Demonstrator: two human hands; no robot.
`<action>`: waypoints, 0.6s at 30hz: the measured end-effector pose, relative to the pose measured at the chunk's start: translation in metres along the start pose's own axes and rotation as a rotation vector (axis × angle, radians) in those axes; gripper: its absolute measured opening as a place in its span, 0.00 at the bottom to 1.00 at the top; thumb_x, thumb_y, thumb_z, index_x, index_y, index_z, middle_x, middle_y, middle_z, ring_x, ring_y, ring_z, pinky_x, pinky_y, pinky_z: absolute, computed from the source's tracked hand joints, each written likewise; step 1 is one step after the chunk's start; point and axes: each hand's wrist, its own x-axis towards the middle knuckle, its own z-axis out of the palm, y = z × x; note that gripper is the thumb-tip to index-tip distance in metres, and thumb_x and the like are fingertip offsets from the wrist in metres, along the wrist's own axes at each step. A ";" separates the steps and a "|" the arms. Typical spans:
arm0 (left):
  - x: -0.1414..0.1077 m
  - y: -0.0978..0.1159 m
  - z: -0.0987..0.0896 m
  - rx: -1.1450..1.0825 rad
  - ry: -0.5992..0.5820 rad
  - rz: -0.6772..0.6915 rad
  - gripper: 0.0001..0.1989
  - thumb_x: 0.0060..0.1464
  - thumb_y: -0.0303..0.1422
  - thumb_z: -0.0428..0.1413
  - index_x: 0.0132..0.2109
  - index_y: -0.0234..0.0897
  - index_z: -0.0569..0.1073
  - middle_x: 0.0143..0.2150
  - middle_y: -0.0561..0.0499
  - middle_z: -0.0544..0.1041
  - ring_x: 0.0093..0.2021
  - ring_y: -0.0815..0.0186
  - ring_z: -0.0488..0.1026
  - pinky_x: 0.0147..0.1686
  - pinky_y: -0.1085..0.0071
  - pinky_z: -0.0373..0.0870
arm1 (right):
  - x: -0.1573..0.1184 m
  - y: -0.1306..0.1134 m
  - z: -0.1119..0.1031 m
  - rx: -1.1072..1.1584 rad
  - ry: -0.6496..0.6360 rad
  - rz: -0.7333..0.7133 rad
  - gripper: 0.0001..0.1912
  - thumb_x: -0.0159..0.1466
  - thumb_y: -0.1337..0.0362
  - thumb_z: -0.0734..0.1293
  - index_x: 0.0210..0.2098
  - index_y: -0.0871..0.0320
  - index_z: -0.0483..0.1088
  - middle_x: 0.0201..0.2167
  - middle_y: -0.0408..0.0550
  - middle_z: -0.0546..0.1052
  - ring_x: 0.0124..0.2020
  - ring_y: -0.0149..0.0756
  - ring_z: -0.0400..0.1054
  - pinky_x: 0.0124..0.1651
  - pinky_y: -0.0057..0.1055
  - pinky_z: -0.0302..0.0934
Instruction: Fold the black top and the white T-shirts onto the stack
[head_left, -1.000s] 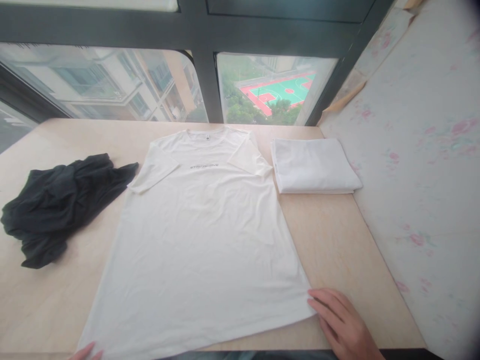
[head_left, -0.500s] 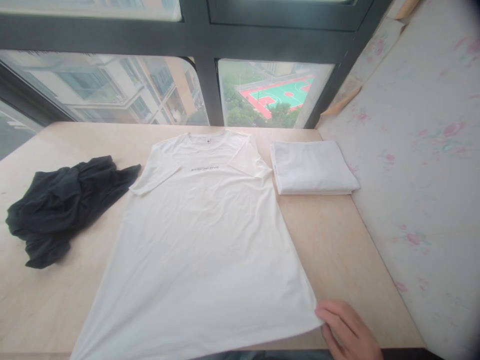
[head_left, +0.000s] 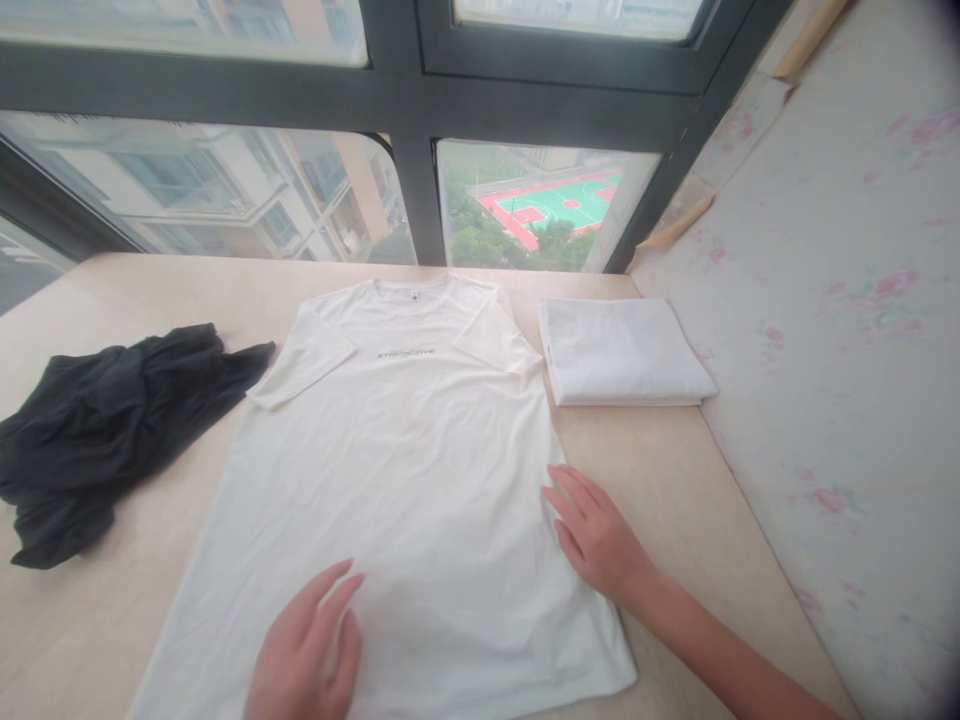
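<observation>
A white T-shirt (head_left: 405, 470) lies spread on the pale wooden surface, collar toward the window, with small dark lettering across its chest. Over its lower middle is my left hand (head_left: 307, 640), fingers apart and slightly curved, holding nothing. My right hand (head_left: 592, 530) is at the shirt's right side edge, fingers spread over the fabric; whether the fingertips press on it I cannot tell. The shirt's lower left part runs out of view at the bottom.
A crumpled black garment (head_left: 127, 420) lies left of the shirt. Folded white cloth (head_left: 626, 350) sits at the back right, close to the flowered wall (head_left: 840, 400). A dark window frame (head_left: 420, 190) bounds the far edge of the wooden surface (head_left: 652, 470).
My right hand has let go of the shirt's lower right corner and moved up along its right side. My left hand has come into view from below. The view has tilted slightly upward.
</observation>
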 end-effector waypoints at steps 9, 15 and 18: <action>0.070 0.192 0.089 -0.146 -0.266 0.390 0.23 0.62 0.40 0.51 0.61 0.36 0.69 0.69 0.41 0.63 0.70 0.48 0.56 0.65 0.49 0.56 | 0.095 0.045 -0.038 -0.083 -0.284 0.240 0.15 0.71 0.64 0.57 0.44 0.54 0.76 0.41 0.47 0.81 0.42 0.36 0.74 0.45 0.31 0.64; 0.055 0.210 0.100 -0.064 -0.263 0.383 0.35 0.62 0.53 0.45 0.65 0.30 0.65 0.69 0.31 0.61 0.70 0.45 0.54 0.64 0.44 0.50 | 0.227 0.092 -0.024 -0.309 -0.427 0.159 0.16 0.69 0.70 0.57 0.48 0.58 0.74 0.47 0.54 0.77 0.51 0.43 0.68 0.51 0.34 0.61; 0.038 0.215 0.105 -0.043 -0.242 0.375 0.39 0.60 0.58 0.43 0.64 0.32 0.66 0.68 0.34 0.64 0.69 0.47 0.57 0.64 0.47 0.49 | 0.265 0.108 0.007 -0.348 -0.520 0.131 0.15 0.67 0.72 0.58 0.49 0.61 0.72 0.48 0.59 0.75 0.51 0.46 0.67 0.51 0.36 0.62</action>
